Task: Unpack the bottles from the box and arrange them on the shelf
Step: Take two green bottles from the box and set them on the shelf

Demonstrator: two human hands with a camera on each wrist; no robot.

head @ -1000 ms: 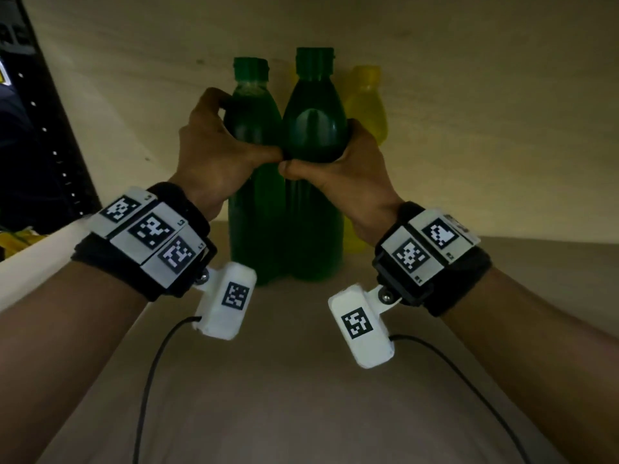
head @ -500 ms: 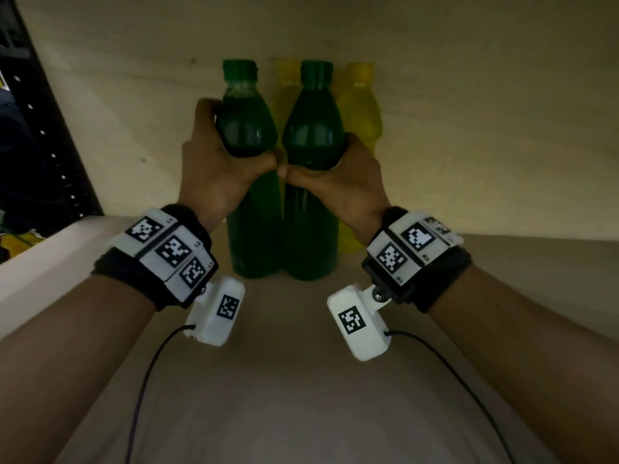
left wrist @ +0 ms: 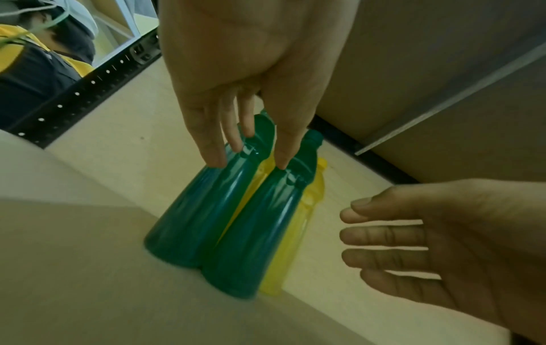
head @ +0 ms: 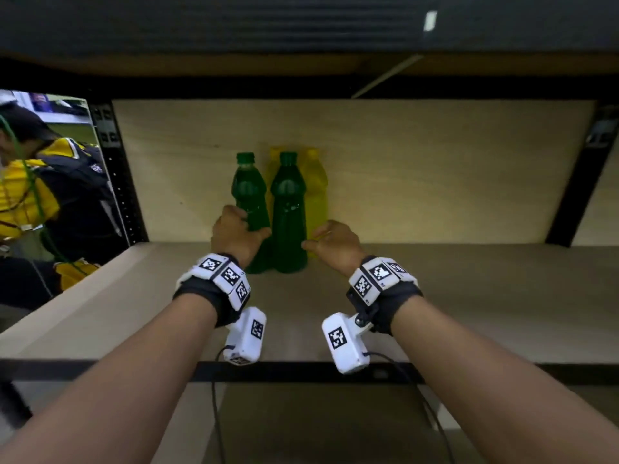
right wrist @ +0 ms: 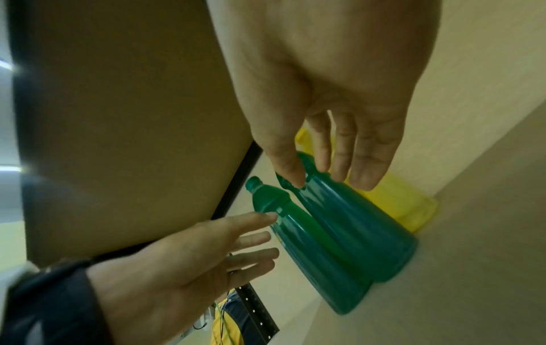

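Note:
Two green bottles stand upright side by side on the wooden shelf (head: 435, 296), the left green bottle (head: 249, 195) (left wrist: 192, 221) (right wrist: 310, 256) touching the right green bottle (head: 288, 209) (left wrist: 254, 233) (right wrist: 354, 221). Two yellow bottles (head: 316, 192) (left wrist: 295, 233) (right wrist: 398, 198) stand behind them against the back panel. My left hand (head: 239, 234) (left wrist: 236, 140) hovers with straight fingers at the left green bottle's side, holding nothing. My right hand (head: 331, 242) (right wrist: 334, 158) is open to the right of the right green bottle, apart from it.
Black perforated posts (head: 117, 182) (head: 576, 182) frame the shelf bay, and another board closes it above. A black front rail (head: 469, 371) edges the shelf. A person in yellow and black (head: 50, 195) is beyond the left post. Bare shelf board extends right of the bottles.
Both hands have let go of the green bottles and drawn back toward the shelf's front. The bottles stay standing. The head view has pulled back, showing the whole bay.

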